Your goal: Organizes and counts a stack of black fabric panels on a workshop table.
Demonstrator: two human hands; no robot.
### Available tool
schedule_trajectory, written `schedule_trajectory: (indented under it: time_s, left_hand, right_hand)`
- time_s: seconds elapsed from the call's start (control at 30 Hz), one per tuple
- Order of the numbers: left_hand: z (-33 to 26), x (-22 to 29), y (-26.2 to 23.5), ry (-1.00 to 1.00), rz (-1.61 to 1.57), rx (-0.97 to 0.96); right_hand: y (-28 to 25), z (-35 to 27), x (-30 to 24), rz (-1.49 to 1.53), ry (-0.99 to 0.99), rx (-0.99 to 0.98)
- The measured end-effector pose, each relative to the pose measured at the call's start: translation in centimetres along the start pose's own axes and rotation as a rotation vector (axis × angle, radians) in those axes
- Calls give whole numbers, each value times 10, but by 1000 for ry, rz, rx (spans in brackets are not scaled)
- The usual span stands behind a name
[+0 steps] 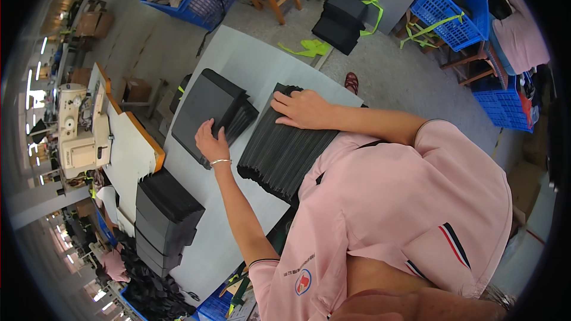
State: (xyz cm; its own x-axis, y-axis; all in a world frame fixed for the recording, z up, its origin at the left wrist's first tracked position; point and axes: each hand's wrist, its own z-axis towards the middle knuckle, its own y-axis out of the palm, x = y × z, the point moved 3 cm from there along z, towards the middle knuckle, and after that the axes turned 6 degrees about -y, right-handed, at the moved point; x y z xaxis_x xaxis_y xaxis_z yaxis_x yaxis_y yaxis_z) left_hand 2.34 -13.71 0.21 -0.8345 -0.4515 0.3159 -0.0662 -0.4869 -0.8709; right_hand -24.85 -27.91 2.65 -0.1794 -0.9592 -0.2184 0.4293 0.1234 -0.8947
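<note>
We look down on a grey worktable in a sewing workshop, with concrete floor beyond it and blue plastic crates along the far side. A sewing machine stands on a wooden-edged table to our left.

Our left hand reaches forward with the wrist bent and a thin bracelet on it. Its fingers lie spread on the near edge of a stack of dark fabric pieces, the fingertips curled over the fanned edges; we cannot tell whether it grips a piece or only presses on it. Our right hand comes across from the right, the forearm almost level. It lies flat and open, palm down, on the far end of a second, fanned-out row of dark pieces, holding nothing. The two piles lie just beside each other in the middle of the table.

Our pink shirt covers the near end of that row and the table edge below it. More dark stacks stand at the left corner, their lower layers blurring into shadow.
</note>
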Motion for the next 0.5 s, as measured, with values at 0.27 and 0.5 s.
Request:
schedule_trajectory:
  time_s: [0.27,0.5]
  left_hand:
    - [-21,57,32,-281,-719,-849]
    - [-24,60,21,-295,-694,-884]
  right_hand:
    - [-6,-9,13,166,-4,15]
    - [29,-135,122,186,584,-212]
